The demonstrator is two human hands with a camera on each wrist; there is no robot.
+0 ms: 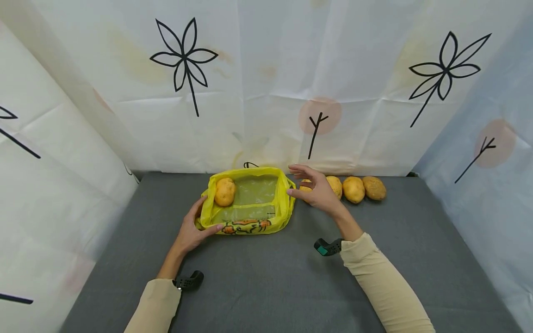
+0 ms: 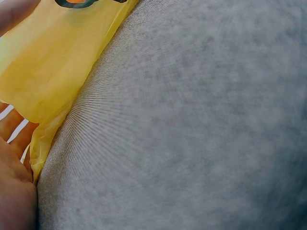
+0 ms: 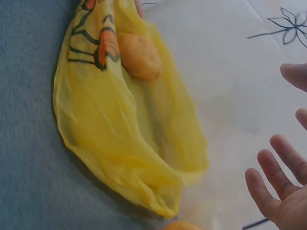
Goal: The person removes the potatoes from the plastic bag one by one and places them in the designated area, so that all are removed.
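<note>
A yellow plastic bag (image 1: 287, 217) lies on the grey table with its mouth spread wide, a carrot-like print on its front. Inside, at the left end, is one potato (image 1: 225, 192), visible also in the right wrist view (image 3: 140, 56). My left hand (image 1: 191, 233) holds the bag's left corner, thumb at the front and fingers along the side; the left wrist view shows these fingers partly behind the plastic. By the bag's right end my right hand (image 1: 316, 189) is held with fingers spread and nothing in them. Several potatoes (image 1: 354, 189) sit in a row just beyond it, one partly hidden by the hand.
The grey cloth-covered table (image 1: 258, 286) stretches in front of the bag and to both sides. White printed curtains (image 1: 266, 69) stand along the back and sides. A thin dark cord (image 1: 250, 164) shows behind the bag.
</note>
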